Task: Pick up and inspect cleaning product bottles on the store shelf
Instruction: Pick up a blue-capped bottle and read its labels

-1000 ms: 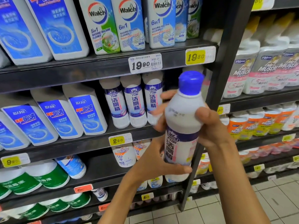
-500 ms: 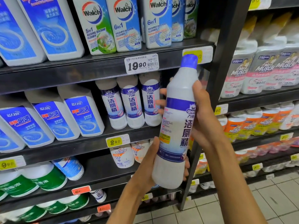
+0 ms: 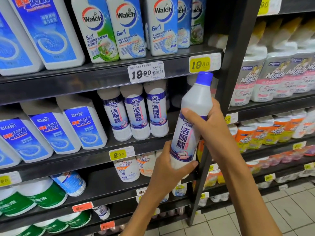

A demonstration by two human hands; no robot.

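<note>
I hold a white cleaner bottle (image 3: pixel 187 130) with a blue cap and a blue-and-white label in front of the shelf, tilted with its cap up and to the right. My left hand (image 3: pixel 167 169) grips its base from below, thumb across the lower label. My right hand (image 3: pixel 207 123) wraps its upper body just under the shoulder. The front label with Chinese characters faces me. Three matching bottles (image 3: pixel 134 113) stand on the middle shelf (image 3: pixel 88 155) to the left.
Walch washing machine cleaner bottles (image 3: pixel 129 28) line the upper shelf. Large blue-labelled jugs (image 3: pixel 81 126) fill the left. A black upright post (image 3: pixel 221 99) stands right behind the held bottle. Mr Muscle bottles (image 3: pixel 272 77) fill the right bay. Tiled floor (image 3: pixel 255 218) lies below.
The bottle has been turned so its front label faces me and raised toward the shelf, cap tilting away to the right. My right hand's thumb now lies across the front.
</note>
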